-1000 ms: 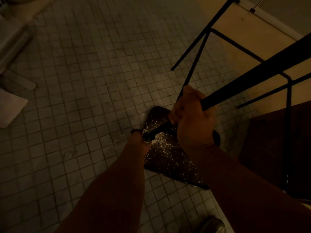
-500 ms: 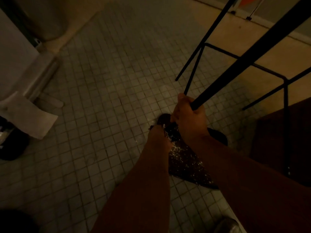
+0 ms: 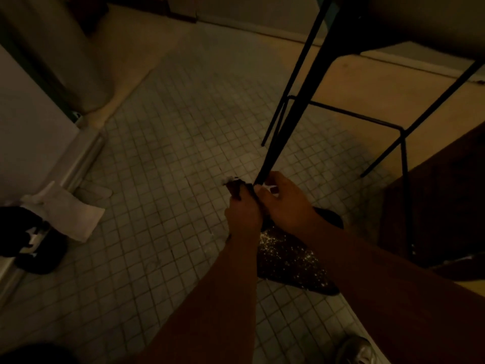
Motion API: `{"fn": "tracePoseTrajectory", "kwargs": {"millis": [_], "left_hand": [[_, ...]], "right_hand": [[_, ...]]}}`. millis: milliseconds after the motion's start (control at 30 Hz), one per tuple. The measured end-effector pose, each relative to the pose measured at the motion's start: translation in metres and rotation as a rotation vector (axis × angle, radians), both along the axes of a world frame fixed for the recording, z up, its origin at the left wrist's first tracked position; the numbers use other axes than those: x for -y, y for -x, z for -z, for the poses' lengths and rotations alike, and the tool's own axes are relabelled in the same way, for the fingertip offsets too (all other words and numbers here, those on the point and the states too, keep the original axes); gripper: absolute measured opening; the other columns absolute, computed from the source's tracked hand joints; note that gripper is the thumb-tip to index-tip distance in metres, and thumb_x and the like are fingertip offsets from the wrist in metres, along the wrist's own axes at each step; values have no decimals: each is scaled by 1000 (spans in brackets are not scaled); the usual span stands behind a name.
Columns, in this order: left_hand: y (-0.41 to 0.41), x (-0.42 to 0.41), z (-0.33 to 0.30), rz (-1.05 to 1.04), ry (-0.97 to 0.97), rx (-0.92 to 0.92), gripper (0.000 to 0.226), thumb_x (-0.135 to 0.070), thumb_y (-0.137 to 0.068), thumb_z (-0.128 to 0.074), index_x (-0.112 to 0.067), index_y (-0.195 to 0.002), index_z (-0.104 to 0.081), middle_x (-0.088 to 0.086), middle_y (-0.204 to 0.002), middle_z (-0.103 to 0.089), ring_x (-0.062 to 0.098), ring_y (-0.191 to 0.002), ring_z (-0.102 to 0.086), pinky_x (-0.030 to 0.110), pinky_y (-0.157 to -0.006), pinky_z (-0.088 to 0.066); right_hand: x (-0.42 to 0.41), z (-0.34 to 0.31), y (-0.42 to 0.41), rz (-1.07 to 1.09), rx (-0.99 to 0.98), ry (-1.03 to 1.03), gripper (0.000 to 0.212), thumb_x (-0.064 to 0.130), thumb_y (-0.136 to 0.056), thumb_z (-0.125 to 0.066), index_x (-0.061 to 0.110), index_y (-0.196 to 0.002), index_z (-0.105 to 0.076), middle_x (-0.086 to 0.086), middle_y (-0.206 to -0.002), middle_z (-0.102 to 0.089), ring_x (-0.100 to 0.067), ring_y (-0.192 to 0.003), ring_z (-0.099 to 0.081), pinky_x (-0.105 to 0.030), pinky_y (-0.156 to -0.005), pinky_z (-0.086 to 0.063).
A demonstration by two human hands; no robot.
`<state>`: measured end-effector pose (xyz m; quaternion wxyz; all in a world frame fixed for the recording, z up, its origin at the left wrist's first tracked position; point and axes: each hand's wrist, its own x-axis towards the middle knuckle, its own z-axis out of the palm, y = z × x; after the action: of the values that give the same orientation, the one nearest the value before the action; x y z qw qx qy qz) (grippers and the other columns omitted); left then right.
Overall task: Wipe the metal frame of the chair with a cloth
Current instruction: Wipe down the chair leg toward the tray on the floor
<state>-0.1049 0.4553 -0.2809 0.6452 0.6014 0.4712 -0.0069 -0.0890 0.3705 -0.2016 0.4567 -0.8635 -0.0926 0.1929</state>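
Observation:
A chair with a thin black metal frame [image 3: 346, 114] is tipped toward me, its seat at the top right. One black leg [image 3: 294, 111] runs down to my hands. My right hand [image 3: 283, 203] is closed around the leg's lower end. My left hand [image 3: 244, 214] is closed on a dark cloth [image 3: 236, 186] with a pale edge, pressed against the same leg end. The two hands touch. The light is dim and the leg tip is hidden by the fingers.
The floor is small grey tiles [image 3: 162, 179]. A dark speckled mat [image 3: 291, 258] lies under my arms. A white cloth [image 3: 68, 214] and dark shoes [image 3: 29, 240] sit at the left by a wall. Dark wooden furniture [image 3: 441, 206] stands at the right.
The chair has tilted more upright, so the held leg now points steeply up. My left hand rose with the cloth to meet the right hand at the leg's end. The view shifted upward.

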Motion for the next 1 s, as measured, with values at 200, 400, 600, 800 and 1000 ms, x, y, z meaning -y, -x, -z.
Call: {"fn": "tracePoseTrajectory", "kwargs": {"millis": [200, 400, 600, 800, 1000], "left_hand": [[11, 28, -38, 105, -482, 520, 61, -68, -91, -26, -21, -94, -64, 1, -94, -69, 19, -91, -65, 47, -85, -52], [-2, 19, -65, 216, -625, 625, 48, -25, -90, -63, -12, -133, -46, -8, -119, -55, 10, -109, -56, 32, -91, -50], [9, 5, -28, 311, -623, 445, 49, -23, -90, -65, -11, -134, -46, -2, -113, -61, 12, -103, -57, 30, -89, -50], [26, -8, 18, 386, -647, 135, 45, -33, -90, -62, -13, -129, -50, 10, -121, -60, 27, -112, -57, 46, -94, -49], [2, 4, -27, 247, -729, 382, 56, -39, -86, -59, -8, -131, -48, 12, -118, -63, 25, -109, -59, 44, -91, -52]], "right_hand": [[43, -8, 19, 105, 52, -79, 38, 40, -101, -42, 22, -133, -49, 0, -127, -58, 7, -92, -55, -2, -63, -42], [76, -12, 27, 154, 112, -60, 40, 41, -101, -38, 20, -132, -52, 4, -129, -55, 1, -104, -51, 3, -71, -32], [100, -9, 33, 169, 102, -61, 36, 41, -101, -39, 22, -128, -55, 6, -119, -59, 7, -99, -51, -5, -73, -34], [118, 2, 38, 138, 129, -20, 25, 42, -100, -41, 29, -115, -56, 7, -112, -59, 2, -100, -54, -14, -80, -40], [111, 11, 46, 116, 111, -18, 25, 36, -101, -42, 23, -113, -59, 6, -110, -60, -3, -101, -55, -10, -80, -37]]}}
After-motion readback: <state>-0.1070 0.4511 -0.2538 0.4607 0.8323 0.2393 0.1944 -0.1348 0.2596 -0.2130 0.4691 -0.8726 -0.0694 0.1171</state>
